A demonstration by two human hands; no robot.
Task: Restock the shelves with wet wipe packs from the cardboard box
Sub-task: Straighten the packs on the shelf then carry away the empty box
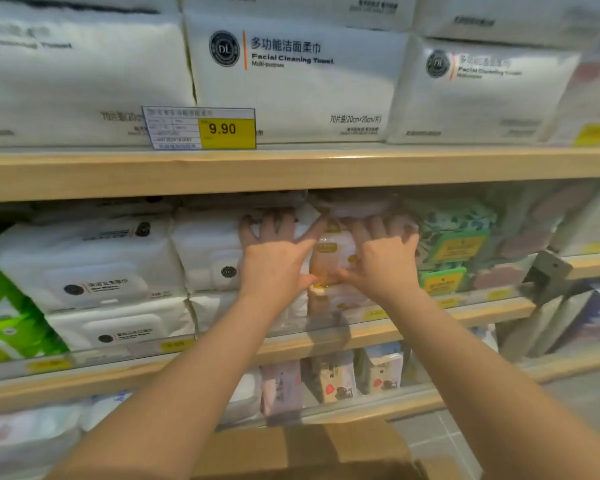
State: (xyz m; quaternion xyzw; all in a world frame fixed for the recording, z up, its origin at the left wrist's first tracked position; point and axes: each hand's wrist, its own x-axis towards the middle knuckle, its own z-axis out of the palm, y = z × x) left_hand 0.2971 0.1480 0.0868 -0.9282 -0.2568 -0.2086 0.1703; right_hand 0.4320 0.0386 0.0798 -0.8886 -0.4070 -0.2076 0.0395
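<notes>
**Squishy wipe pack going into the middle shelf, both hands on it**

Quick notes from my end of the feed. The wet wipe pack (333,254), pale w/ yellow/orange print, is standing on end in the middle shelf (413,323), squeezed between the white packs (205,251) on its left and the green leafy packs (454,237) on its right. Looks like a soft film pouch, so IMO it'll give and buckle if pushed at one corner, and the film is prob a bit slick. Light-ish but dense since it's wet inside. Best bet is flat pressure on the two long sides or the front face, not a pinch on the label flap.

Pose: left hand (274,258) is spread flat, fingers straight and splayed, lying over the white pack's face w/ the thumb side against the pack's left edge. Right hand (381,261) mirrors it, fingers extended and spread, thumb tucked at the lower right edge. Neither hand curls round anything, they just press and steady. Both forearms reach up and forward, about parallel. Cardboard box (309,448) sits low, under the arms, contents not visible from here.
</notes>
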